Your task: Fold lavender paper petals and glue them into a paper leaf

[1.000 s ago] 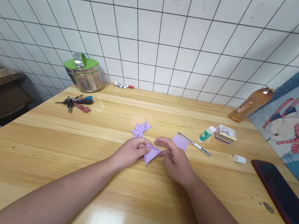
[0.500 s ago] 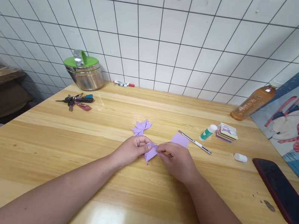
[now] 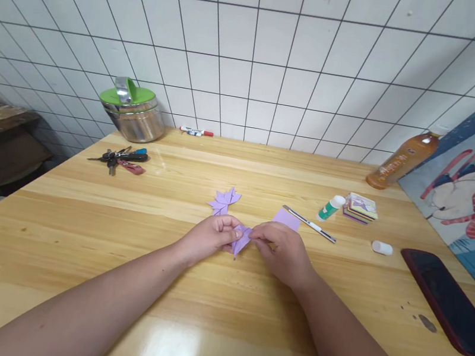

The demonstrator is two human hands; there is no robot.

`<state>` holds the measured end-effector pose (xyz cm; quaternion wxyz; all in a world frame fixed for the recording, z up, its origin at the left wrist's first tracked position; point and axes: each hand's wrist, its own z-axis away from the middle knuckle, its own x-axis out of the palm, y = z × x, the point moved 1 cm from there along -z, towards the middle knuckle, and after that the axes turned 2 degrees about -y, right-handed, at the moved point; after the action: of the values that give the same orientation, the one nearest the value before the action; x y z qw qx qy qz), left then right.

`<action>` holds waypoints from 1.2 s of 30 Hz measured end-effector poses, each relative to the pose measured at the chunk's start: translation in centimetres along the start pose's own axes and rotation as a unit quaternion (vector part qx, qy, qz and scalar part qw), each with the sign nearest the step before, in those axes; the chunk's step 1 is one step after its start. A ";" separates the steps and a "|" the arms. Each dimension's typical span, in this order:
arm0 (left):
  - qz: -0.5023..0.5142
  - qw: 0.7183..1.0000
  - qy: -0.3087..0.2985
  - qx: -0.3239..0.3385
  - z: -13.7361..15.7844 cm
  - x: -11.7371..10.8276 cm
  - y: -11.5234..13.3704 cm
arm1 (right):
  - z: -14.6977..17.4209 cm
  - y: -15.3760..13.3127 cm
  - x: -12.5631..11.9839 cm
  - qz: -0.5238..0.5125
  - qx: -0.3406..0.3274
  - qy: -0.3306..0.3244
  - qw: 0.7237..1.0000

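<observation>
A small piece of folded purple paper (image 3: 241, 242) is held between my two hands above the wooden table. My left hand (image 3: 214, 236) pinches its left side, with the thumb on top. At its right edge, the fingertips of my right hand (image 3: 278, 246) are closed on the paper. Just beyond my left hand lies a folded purple paper shape with several points (image 3: 225, 201), its near end partly hidden. A flat purple sheet (image 3: 286, 218) lies past my right hand, with a slim utility knife (image 3: 309, 223) across its corner.
To the right are a glue stick (image 3: 330, 208), its white cap (image 3: 382, 248), a stack of coloured paper (image 3: 361, 208), a phone (image 3: 447, 301) and a bottle (image 3: 405, 159). Keys (image 3: 121, 158), a steel pot (image 3: 134, 116) and markers (image 3: 196, 132) stand or lie toward the back left.
The folded paper has turned slightly and looks narrower between my fingers. Both hands keep their hold in nearly the same place. The view has tilted a little.
</observation>
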<state>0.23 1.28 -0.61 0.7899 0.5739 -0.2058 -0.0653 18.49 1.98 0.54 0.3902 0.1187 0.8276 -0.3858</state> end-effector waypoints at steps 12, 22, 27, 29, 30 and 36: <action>0.054 0.990 -0.027 -0.127 0.5 -0.4 0.2 | 0.4 0.1 -0.1 0.098 -0.034 -0.029 0.994; 0.012 0.999 -0.021 -0.023 0.2 0.2 -0.3 | 0.1 0.2 0.2 -0.019 -0.025 0.011 0.999; -0.094 0.994 0.009 0.048 0.0 0.6 -0.1 | 0.2 0.0 0.5 -0.066 0.059 0.014 0.996; -0.113 0.992 0.022 0.055 0.0 0.7 -0.1 | 0.2 -0.1 0.7 -0.126 0.120 0.030 0.984; -0.113 0.992 0.028 0.052 0.1 0.8 -0.1 | 0.2 -0.2 0.8 -0.151 0.146 0.038 0.977; -0.076 0.996 0.036 0.029 0.3 1.1 0.1 | 0.2 0.1 1.4 -0.194 0.173 0.049 0.965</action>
<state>1.10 0.68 -0.17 0.7729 0.6122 -0.1345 -0.0985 17.71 1.80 -0.59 0.2407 0.0404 0.7736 -0.5848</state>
